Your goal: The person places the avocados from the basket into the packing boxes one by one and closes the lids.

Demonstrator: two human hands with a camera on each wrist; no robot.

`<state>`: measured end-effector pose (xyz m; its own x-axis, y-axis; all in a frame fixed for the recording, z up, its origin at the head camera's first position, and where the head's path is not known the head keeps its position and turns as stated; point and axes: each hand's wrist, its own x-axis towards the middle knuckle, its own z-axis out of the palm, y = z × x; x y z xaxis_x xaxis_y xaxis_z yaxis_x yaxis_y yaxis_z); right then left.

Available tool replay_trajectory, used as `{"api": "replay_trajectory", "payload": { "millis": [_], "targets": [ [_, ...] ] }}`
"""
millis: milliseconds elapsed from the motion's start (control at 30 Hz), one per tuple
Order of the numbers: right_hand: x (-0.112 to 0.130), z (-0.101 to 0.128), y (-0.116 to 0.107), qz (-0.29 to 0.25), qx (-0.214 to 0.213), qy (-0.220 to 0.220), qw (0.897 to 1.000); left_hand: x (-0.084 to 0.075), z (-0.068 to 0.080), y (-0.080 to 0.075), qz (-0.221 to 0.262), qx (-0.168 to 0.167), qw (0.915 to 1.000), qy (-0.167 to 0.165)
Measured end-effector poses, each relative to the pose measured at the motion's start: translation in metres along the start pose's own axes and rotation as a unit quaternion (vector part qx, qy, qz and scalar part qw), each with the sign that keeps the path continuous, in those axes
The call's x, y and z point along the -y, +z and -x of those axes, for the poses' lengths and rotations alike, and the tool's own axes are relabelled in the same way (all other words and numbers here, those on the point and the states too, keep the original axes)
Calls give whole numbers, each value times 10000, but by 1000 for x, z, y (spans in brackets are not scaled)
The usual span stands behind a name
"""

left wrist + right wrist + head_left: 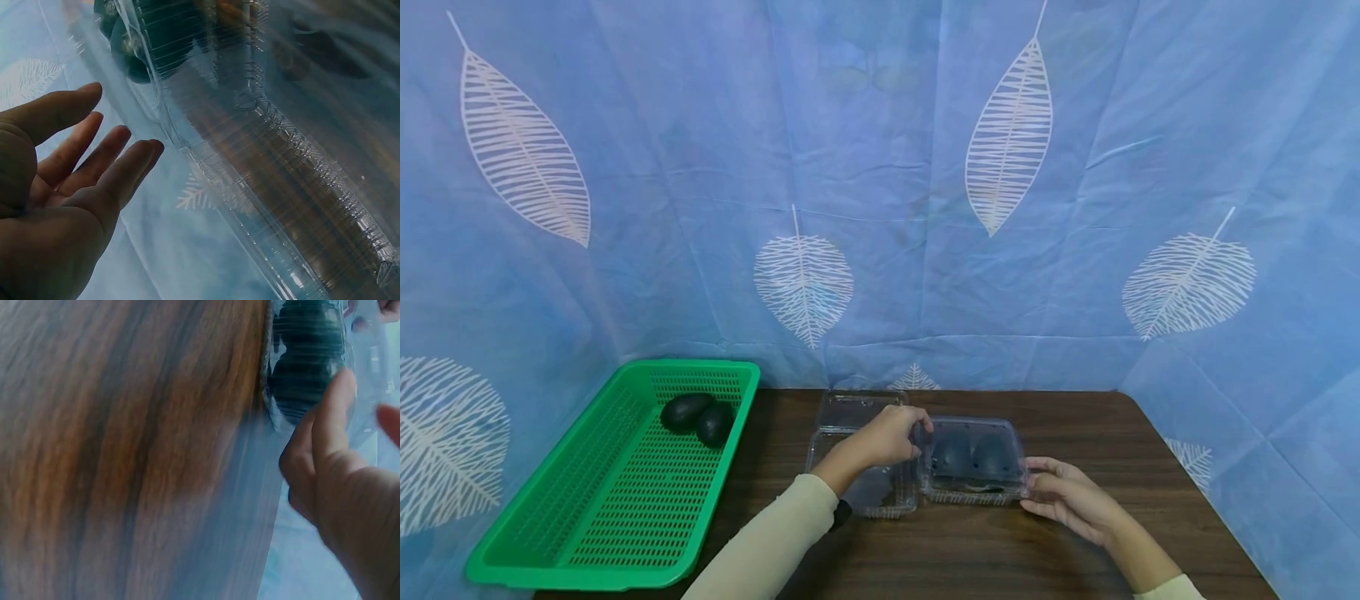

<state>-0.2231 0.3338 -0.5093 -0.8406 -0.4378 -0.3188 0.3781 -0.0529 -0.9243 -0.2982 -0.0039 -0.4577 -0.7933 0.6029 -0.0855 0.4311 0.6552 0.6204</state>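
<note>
A clear plastic clamshell box [966,497] stands on the table with its lid down and two dark avocados [992,452] inside. My left hand [891,433] is at the box's upper left side. In the left wrist view its fingers [115,178] are loosely spread with nothing between them. Against the box's right side rests my right hand [1067,500], its fingers [331,419] fairly straight along the plastic. A second clear clamshell box [891,500] lies with its lid raised under my left forearm, which partly hides it.
On the left stands a green slatted basket [580,577] with two more dark avocados [700,417] at its far end. The brown wooden table [1075,575] ends at a blue curtain [880,275] printed with white leaves.
</note>
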Motion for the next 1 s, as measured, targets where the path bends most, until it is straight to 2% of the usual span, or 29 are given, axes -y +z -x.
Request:
{"api": "replay_trajectory", "payload": {
  "millis": [133,367,533,633,867,1000],
  "targets": [
    [-2,-2,4,177,-294,93,9994,-1,2,-3,245,1,9997,45],
    [-2,-1,11,189,-477,157,9986,-4,10,-14,720,-251,9970,144],
    [-1,-1,14,112,-535,188,9983,-8,19,-15,1020,-429,9937,-182],
    [0,-1,15,58,-524,180,9984,-11,25,-11,1347,-536,9886,-414],
    [1,-1,16,106,-557,144,9983,-9,38,0,2106,-467,9754,-450],
    [2,-1,17,159,-579,137,9981,-6,41,7,2405,-481,9675,-614]
  ]
}}
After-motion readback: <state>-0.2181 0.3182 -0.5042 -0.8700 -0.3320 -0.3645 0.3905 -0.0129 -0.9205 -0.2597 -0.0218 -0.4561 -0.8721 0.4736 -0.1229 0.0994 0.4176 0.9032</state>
